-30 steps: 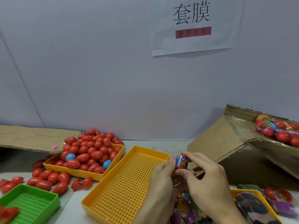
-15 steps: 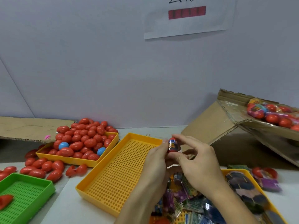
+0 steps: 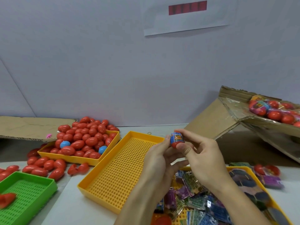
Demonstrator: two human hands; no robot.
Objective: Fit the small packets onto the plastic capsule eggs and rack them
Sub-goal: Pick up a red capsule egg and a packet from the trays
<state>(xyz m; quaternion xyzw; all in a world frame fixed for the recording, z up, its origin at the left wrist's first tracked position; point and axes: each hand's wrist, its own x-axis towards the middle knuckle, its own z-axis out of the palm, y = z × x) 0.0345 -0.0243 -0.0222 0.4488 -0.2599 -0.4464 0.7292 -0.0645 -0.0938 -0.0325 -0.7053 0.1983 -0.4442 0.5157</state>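
Observation:
Both hands hold one red capsule egg [image 3: 177, 140] with a blue printed packet sleeve round its middle, just above the right edge of the perforated yellow rack tray [image 3: 123, 169]. My left hand [image 3: 159, 158] grips the egg from the left and below. My right hand [image 3: 198, 157] pinches it between thumb and forefinger from the right. A yellow tray [image 3: 76, 158] heaped with red eggs and two blue ones stands at the left. Loose small packets [image 3: 193, 192] fill another yellow tray under my right forearm.
A green perforated tray [image 3: 27, 194] sits at the lower left, holding a red egg piece. Loose red eggs [image 3: 43, 166] lie between the trays. A tilted cardboard box [image 3: 240, 120] at the right holds sleeved eggs. Flat cardboard lies at the far left, and a wall rises behind.
The view has tipped down, so everything sits higher in frame. The egg has turned in my fingers, and more of its sleeve faces me. Both hands stay on it.

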